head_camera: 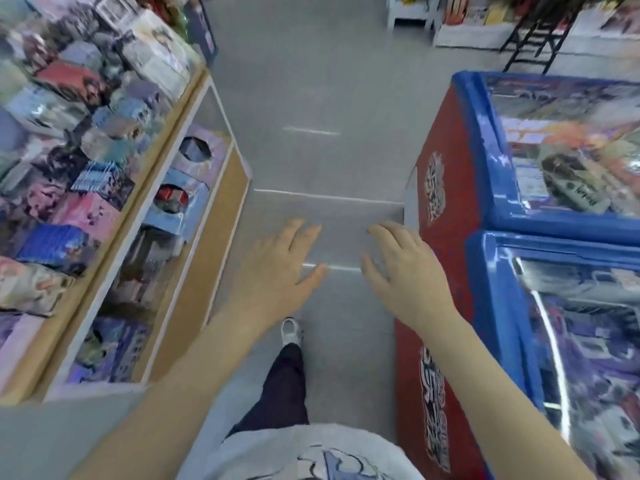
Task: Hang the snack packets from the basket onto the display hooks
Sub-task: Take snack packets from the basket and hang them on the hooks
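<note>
Both my hands are held out in front of me over the grey aisle floor, palms down. My left hand has its fingers straight and spread, and holds nothing. My right hand is just as empty, fingers relaxed and slightly bent, close to the red side of a freezer. No basket, snack packet in hand or display hook shows in this view. The picture is blurred.
A wooden shelf unit full of packaged goods runs along my left. Two blue-rimmed chest freezers with glass lids and a red front stand on my right. The grey floor aisle runs ahead to white shelves and a black rack.
</note>
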A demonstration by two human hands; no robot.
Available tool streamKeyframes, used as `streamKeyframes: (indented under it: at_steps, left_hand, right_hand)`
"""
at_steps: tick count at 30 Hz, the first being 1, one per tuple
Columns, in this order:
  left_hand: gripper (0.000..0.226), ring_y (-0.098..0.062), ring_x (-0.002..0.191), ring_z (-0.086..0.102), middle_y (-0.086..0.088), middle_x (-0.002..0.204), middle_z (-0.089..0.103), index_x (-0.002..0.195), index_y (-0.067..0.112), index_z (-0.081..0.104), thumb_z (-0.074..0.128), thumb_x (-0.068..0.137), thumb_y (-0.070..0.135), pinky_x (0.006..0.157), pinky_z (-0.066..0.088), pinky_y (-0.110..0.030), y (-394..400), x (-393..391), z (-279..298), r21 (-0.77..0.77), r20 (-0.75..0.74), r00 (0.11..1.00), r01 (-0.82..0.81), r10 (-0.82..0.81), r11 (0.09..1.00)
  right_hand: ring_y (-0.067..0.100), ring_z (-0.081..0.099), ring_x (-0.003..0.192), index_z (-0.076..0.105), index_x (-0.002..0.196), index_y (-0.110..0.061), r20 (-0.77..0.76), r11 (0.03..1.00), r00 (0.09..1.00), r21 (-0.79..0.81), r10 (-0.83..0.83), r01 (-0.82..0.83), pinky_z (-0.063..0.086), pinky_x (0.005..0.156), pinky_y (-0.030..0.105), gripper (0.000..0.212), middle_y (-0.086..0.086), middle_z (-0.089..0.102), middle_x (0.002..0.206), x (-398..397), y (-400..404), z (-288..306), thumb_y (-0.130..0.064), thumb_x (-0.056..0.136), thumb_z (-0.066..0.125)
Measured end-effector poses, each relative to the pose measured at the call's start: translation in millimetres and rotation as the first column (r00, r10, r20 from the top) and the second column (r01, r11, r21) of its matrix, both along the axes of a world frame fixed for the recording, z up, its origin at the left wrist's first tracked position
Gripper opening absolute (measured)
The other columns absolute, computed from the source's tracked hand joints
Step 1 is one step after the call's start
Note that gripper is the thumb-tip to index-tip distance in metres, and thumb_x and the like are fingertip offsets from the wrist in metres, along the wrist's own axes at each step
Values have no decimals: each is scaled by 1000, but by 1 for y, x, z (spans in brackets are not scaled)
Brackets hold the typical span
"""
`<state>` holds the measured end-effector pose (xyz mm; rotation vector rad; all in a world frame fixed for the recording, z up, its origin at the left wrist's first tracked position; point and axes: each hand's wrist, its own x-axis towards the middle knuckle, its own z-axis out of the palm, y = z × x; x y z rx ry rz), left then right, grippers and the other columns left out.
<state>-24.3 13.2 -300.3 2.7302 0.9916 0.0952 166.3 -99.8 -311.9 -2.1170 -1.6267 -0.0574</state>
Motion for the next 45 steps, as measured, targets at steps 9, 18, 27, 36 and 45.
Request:
streamKeyframes:
  at_steps: [9, 18, 27, 36, 45]
  left_hand:
    - [63, -22, 146, 33, -3, 164, 27, 156, 21, 33, 41, 102, 51, 108, 40, -42, 165, 21, -22, -208, 135, 963, -204, 235, 957]
    - [71, -33, 132, 51, -13, 149, 48, 146, 11, 48, 33, 94, 57, 98, 47, -45, 330, 128, -22, -192, 114, 989, -75, 98, 979]
    - [74, -32, 122, 56, -9, 142, 53, 142, 9, 52, 30, 92, 58, 91, 50, -48, 485, 292, -49, -194, 43, 999, 7, 1, 981]
    - [70, -24, 126, 49, 0, 149, 45, 147, 17, 46, 31, 93, 59, 91, 45, -41, 643, 479, -11, -150, 74, 994, -73, 84, 986]
    - [68, -32, 120, 58, -9, 137, 58, 140, 9, 54, 34, 93, 54, 90, 49, -43, 810, 635, -46, -145, 137, 990, -17, 37, 989]
  right_hand:
    - [35, 61, 101, 65, 118, -6, 11, 985, 1000, -171, -6, 8, 51, 82, 42, 45, 12, 66, 117, 38, 160, -24, -36, 93, 44]
    - [33, 61, 109, 64, 121, -4, -19, 971, 985, -173, -173, 167, 47, 93, 41, 31, 13, 66, 119, 120, 265, -24, -17, 93, 69]
    - [30, 60, 111, 63, 123, -7, -150, 938, 936, -191, -320, 290, 53, 86, 43, 48, 9, 64, 123, 283, 409, -67, -41, 98, 40]
    - [37, 63, 101, 64, 124, -7, -118, 967, 969, -166, -215, 195, 55, 77, 46, 51, 14, 64, 122, 482, 594, -38, -43, 98, 39]
    - [31, 59, 106, 65, 122, -10, -58, 974, 977, -106, -205, 198, 41, 93, 42, 46, 10, 64, 119, 627, 757, -45, -41, 97, 43]
